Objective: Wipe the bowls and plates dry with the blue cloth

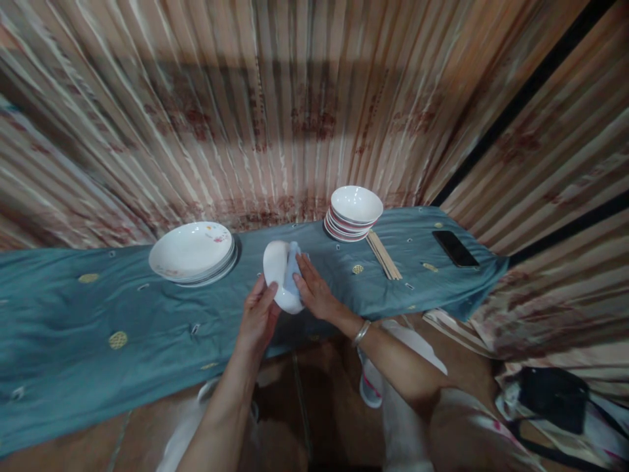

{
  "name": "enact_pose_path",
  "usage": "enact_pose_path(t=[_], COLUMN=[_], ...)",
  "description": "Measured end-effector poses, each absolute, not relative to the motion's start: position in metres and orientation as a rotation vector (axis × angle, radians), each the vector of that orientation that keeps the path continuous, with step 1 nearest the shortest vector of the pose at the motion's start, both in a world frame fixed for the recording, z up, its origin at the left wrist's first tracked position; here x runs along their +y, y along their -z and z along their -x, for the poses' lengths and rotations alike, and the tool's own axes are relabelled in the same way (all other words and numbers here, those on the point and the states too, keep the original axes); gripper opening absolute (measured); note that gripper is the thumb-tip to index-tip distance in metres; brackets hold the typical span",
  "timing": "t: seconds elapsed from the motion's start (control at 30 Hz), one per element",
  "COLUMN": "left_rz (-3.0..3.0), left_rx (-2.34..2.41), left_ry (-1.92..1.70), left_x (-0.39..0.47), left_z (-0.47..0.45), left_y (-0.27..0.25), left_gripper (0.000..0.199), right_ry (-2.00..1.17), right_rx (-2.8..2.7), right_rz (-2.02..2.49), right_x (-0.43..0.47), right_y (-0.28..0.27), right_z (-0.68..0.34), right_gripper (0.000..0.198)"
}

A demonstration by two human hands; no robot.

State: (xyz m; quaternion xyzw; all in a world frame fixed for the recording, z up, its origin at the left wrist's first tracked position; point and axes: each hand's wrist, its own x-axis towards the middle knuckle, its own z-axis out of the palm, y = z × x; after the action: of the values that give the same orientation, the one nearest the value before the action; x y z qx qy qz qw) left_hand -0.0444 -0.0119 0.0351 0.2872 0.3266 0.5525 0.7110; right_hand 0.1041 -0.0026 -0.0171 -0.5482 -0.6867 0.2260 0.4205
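Observation:
A white bowl [276,265] is held up on its side over the front part of the table. My left hand [261,307] grips its lower left edge, thumb on the near face and fingers behind. Against the bowl's right side lies a light blue cloth [293,263], pressed there by my right hand [314,287], whose fingers are laid together over it. Part of the cloth is hidden under those fingers.
A stack of white plates [191,252] stands to the left. At the back right are stacked bowls [354,206], beside wooden chopsticks [384,255]. A black phone [455,248] lies at the right on the teal tablecloth [118,301]. Curtains [304,118] hang behind.

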Motion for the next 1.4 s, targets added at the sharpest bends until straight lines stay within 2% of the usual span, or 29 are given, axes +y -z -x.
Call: enact_pose_path(t=[0.37,0.53,0.93,1.23,1.4], left_rz=[-0.638,-0.632,-0.752,-0.779,-0.782], left_rx=[0.758,0.748,0.71,0.698,0.686], left_ry=[-1.243,-1.257,-1.212,-1.146,-1.116], left_x=[-0.007,-0.005,-0.012,-0.022,-0.024], left_z=[0.049,0.051,0.043,0.033,0.032], left_y=[-0.03,-0.03,-0.034,-0.038,-0.04], left_gripper=[0.054,0.053,0.046,0.047,0.048], right_ry=[-0.54,-0.436,-0.248,-0.355,-0.493], right_rx=[-1.711,-1.855,-2.013,-1.751,-1.584], right_rz=[1.452,1.347,1.242,1.326,1.352], right_x=[-0.036,-0.052,-0.046,-0.017,0.003], right_y=[0.041,0.035,0.003,-0.013,-0.003], right_z=[-0.097,-0.09,-0.092,-0.111,-0.119], right_gripper=[0.069,0.061,0.061,0.062,0.071])
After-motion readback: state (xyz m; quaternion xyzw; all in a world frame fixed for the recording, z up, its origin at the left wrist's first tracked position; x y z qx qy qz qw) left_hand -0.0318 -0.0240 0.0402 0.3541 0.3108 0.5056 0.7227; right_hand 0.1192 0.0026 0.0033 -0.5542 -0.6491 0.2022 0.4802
